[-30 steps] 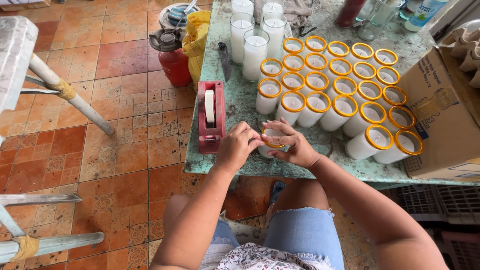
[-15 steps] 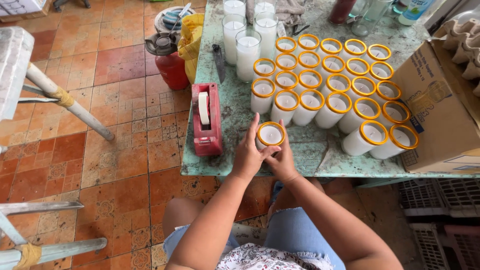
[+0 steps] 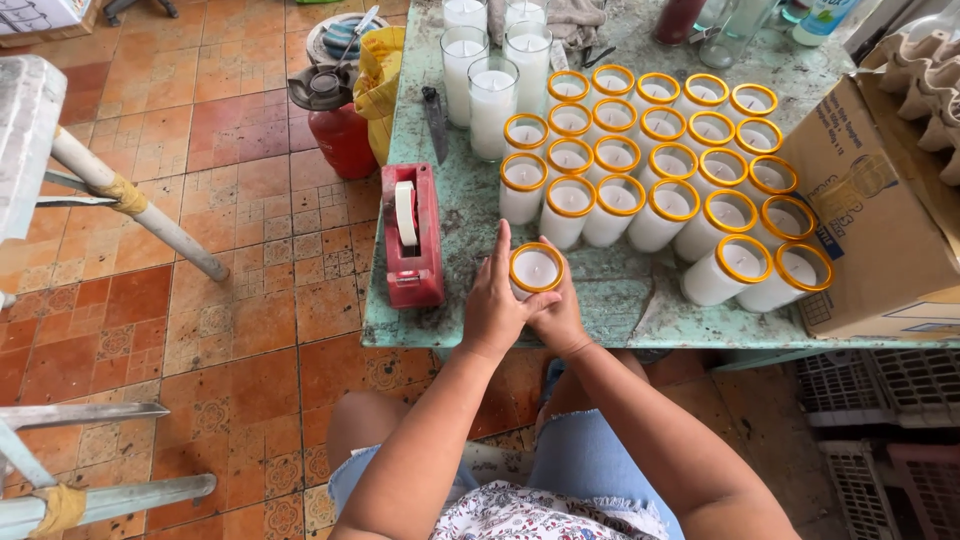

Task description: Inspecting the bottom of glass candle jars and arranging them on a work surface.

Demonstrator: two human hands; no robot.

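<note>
At the near edge of the desk, just right of the red tape dispenser, I now have the candle glass standing upright between both palms, where a second ago it lay low and half hidden under my fingers. My left hand grasps its left side with fingers stretched up, and my right hand cups it from the right and near side. With its yellow rim band facing up, it looks ready to join the banded rows farther back.

Twenty-two yellow-rimmed candles, five plain candles, one tape dispenser.
</note>
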